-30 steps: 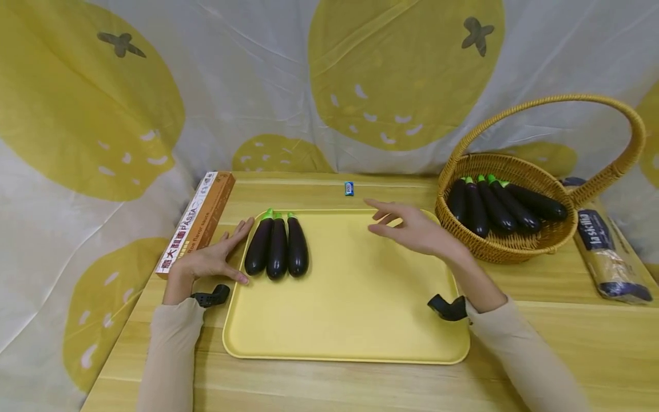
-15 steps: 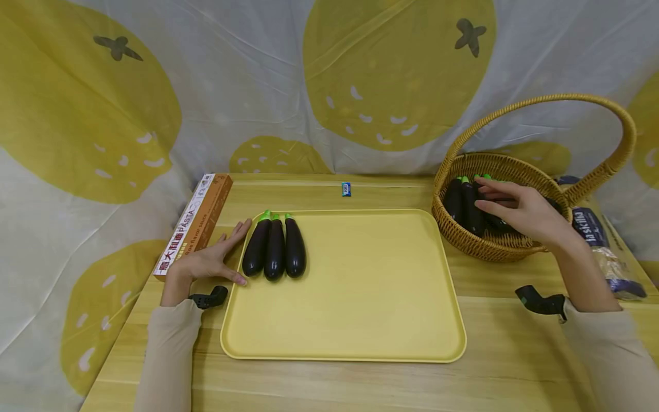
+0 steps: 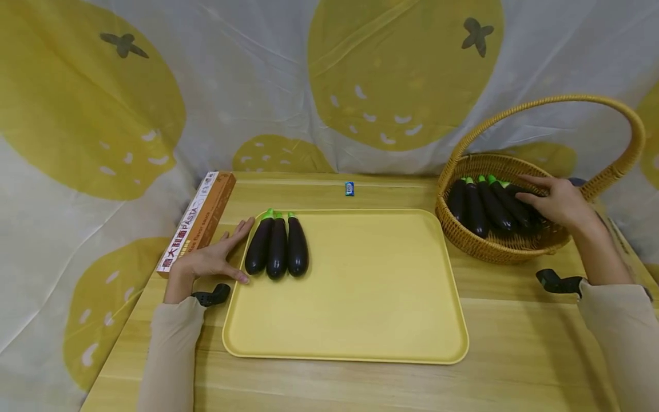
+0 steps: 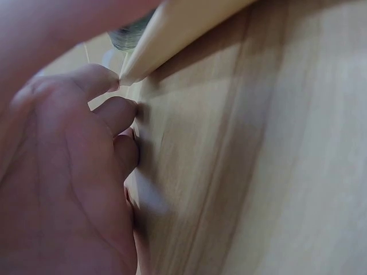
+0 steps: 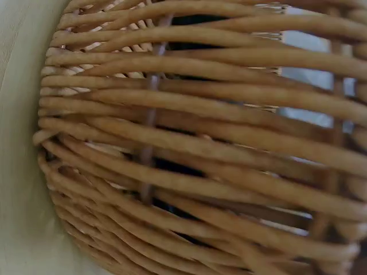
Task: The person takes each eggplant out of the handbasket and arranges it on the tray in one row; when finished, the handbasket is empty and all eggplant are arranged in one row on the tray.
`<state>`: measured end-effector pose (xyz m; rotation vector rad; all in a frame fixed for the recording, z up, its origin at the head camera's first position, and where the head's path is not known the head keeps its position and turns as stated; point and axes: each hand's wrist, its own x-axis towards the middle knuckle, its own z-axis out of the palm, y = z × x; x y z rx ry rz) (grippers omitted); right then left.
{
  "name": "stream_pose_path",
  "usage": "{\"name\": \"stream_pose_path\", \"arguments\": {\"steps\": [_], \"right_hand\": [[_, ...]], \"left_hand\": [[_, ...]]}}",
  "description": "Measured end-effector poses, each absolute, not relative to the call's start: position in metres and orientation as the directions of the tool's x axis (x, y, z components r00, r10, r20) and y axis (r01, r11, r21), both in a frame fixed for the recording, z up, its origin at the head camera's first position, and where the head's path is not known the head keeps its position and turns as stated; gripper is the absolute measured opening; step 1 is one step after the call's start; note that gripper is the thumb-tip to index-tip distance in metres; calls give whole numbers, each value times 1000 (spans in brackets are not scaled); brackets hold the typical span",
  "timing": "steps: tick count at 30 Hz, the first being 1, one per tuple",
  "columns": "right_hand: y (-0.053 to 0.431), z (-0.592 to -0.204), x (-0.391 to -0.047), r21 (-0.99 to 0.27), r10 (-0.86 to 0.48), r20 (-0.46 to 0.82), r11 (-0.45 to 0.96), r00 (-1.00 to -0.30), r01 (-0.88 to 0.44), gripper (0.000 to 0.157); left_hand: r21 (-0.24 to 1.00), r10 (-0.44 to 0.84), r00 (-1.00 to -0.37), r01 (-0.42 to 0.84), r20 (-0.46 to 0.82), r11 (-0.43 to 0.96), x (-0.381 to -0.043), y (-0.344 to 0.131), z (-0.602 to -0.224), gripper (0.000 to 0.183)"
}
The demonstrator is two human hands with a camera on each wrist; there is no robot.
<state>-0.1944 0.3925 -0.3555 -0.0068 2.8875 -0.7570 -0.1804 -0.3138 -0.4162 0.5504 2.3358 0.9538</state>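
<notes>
In the head view my left hand point(image 3: 213, 260) lies at the left rim of a yellow tray point(image 3: 360, 297), fingers spread, with thumb and fingertips right at its edge. Three dark purple eggplants point(image 3: 277, 246) lie side by side on the tray near that hand. My right hand point(image 3: 561, 203) reaches into a wicker basket point(image 3: 494, 252), thumb and fingers around the rightmost eggplant point(image 3: 516, 189), much of which it covers. Several other eggplants point(image 3: 476, 212) lie left of it in the basket. The basket's woven wall point(image 5: 200, 126) fills the right wrist view and hides the fingers.
A pasta box point(image 3: 195, 223) lies left of the tray. Behind the tray is a small blue packet point(image 3: 349, 188). The basket's tall handle point(image 3: 546, 100) arches above the right hand. A patterned cloth point(image 3: 247, 86) hangs along the table's back.
My right hand has moved from above the tray into the basket, first over its middle eggplants, then right to the rightmost one. The left hand has stayed at the tray's rim.
</notes>
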Motion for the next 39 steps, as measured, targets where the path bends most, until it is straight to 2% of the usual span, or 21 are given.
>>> {"name": "stream_pose_path", "arguments": {"steps": [10,14,21,30,35,39], "right_hand": [[399,-371,-199,-430,48,-144,897,-988,106,53],[399,-375,-200,-446,66,-145,886,-987,125,49],[401,-385,-196,-527,103,-183,829,-978,186,58],[396,-384,-193,-552,120,-116,817,-986,165,58],[393,-381,-191,-548,141,-19,827,-990,129,54],[391,-372,-188,-552,142,-33,822,-989,136,56]], "left_hand": [[735,562,-758,166,-332,658,-184,-312,-418,137],[726,558,-759,168,-336,667,-183,-311,-417,137],[722,550,-761,159,-345,673,-183,-311,-416,138],[737,561,-763,171,-321,654,-181,-313,-418,137],[735,558,-765,169,-322,656,-181,-312,-418,137],[739,553,-768,161,-323,655,-180,-313,-418,137]]}}
